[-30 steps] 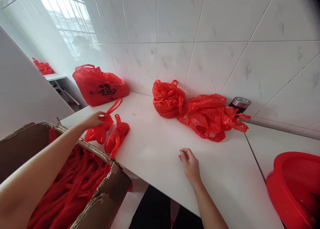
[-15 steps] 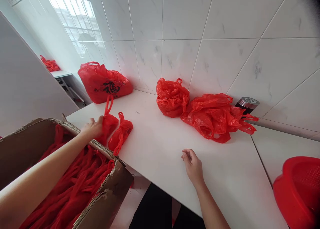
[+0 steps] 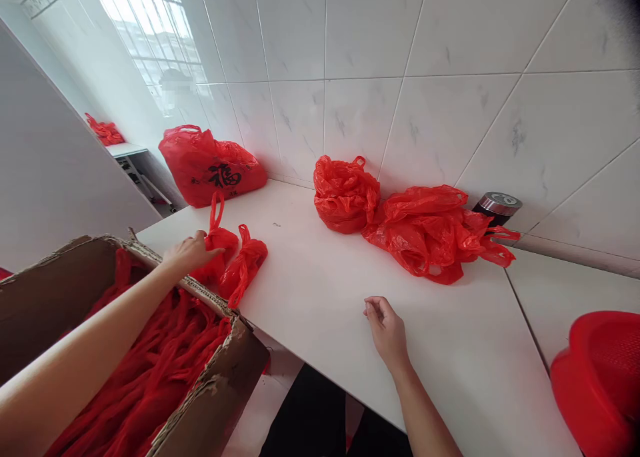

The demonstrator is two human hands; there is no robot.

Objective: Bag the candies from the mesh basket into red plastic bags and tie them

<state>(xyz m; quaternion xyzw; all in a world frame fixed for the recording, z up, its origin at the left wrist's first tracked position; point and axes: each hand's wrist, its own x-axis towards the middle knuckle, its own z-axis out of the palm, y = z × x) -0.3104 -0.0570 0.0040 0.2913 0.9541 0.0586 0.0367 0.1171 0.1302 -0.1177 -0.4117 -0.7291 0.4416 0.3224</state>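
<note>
Red plastic forms the small bag (image 3: 229, 242) just beyond the far rim of the cardboard box (image 3: 235, 380), beside the left hand (image 3: 191, 252), its thumb and fingers parted. Keeping fingertips clear of the thin handle loop would probably avoid tipping it. Right of the box, the right hand (image 3: 386, 325) curls loosely; whether its fingertips meet, I cannot tell.

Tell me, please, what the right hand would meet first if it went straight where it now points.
Probably the rounded red bag bundle near the wall, across the white tabletop; how high the right hand is held is hard to judge.
</note>
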